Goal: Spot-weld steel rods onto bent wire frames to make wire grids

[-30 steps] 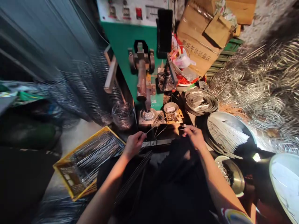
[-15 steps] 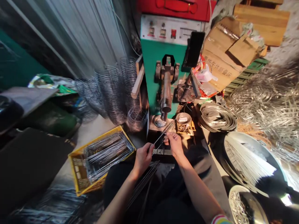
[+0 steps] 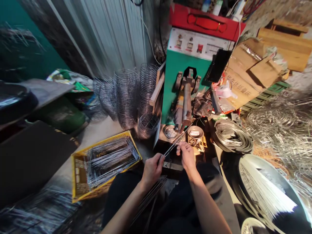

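Note:
My left hand (image 3: pixel 152 169) is closed around the near end of a thin metal rod (image 3: pixel 170 149), which slants up and away to the right. Its far end lies just below the electrode arms (image 3: pixel 186 107) of a green spot-welding machine (image 3: pixel 171 81). Beside that end my right hand (image 3: pixel 187 156) pinches a small thin metal piece (image 3: pixel 177 143), too small to make out fully. Whether this piece touches the rod I cannot tell. A round dish of small metal bits (image 3: pixel 170 132) sits by the electrodes, next to a second bowl (image 3: pixel 195 132).
A yellow crate (image 3: pixel 76 175) of metal rods stands at left, with wire coils (image 3: pixel 126 100) behind it. On the right lie a coil of flat strips (image 3: pixel 232 136), a large basin (image 3: pixel 287 177) of thin rods, a cardboard box (image 3: pixel 241 78) and heaped wire parts (image 3: pixel 280 123).
The view has swung, so the machine now appears farther right and lower. My right hand has shifted slightly and a small piece shows at its fingertips. My left hand still grips the rod.

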Demonstrator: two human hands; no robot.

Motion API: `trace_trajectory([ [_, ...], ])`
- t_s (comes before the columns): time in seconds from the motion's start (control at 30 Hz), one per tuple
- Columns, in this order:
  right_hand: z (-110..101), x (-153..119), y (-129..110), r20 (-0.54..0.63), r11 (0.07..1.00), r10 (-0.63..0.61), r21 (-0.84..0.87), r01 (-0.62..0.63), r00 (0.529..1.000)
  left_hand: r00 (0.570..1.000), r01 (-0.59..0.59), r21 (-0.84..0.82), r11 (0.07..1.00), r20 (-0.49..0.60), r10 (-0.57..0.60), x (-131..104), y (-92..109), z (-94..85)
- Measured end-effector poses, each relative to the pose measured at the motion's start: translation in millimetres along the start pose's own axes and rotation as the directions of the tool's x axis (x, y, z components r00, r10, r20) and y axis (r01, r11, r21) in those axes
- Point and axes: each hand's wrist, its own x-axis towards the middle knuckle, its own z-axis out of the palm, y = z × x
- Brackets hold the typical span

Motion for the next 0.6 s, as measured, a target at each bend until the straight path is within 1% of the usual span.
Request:
trace_trajectory([
  [0.2,0.1,6.9,-4.7,0.026,1.0,-0.016,0.015,0.016,1.0,1.0,-0.009,-0.024,1.0,-0.01,0.009,4.6,3.4,-1.1],
  [0.4,0.0,13.8,-7.5,0.029,0.998,-0.061,0.029,0.06,0.998,1.0,-0.006,-0.007,1.0,-0.01,0.006,9.7,2.6,1.1],
  [0.6,1.1,20.9,-9.9,0.036,0.997,-0.067,0.036,0.066,0.997,1.0,-0.017,-0.018,1.0,-0.012,0.017,16.7,2.1,3.2],
])
